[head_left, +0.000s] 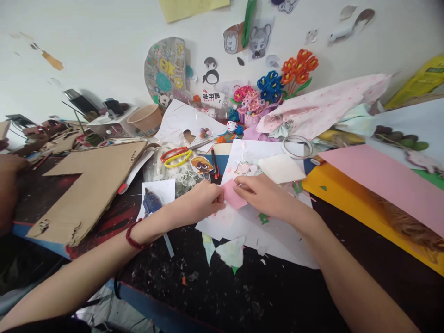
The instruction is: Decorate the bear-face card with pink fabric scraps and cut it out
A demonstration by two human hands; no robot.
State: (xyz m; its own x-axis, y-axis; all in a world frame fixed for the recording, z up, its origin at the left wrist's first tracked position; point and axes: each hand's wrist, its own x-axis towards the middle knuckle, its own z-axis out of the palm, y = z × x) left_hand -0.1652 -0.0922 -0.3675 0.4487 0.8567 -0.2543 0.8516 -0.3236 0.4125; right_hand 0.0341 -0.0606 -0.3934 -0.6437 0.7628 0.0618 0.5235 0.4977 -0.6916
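A small square of pink paper (233,196) is held between my two hands, over the middle of a white paper sheet (277,236). My left hand (204,199) pinches its left edge with curled fingers. At the upper right edge, my right hand (265,194) grips it between thumb and fingers. Just beyond my right hand lies a folded cream-white paper (282,167). Scissors with red and yellow handles (178,157), a round orange cutout with a face (201,165) and a dark pen (214,163) lie beyond my left hand.
Cardboard (100,185) covers the left of the dark table (194,296). A roll of tape (297,147) stands behind the papers, and a large pink sheet (385,185) lies right over yellow paper. Torn scraps (231,252) sit in front. Another person's arm (10,189) shows far left.
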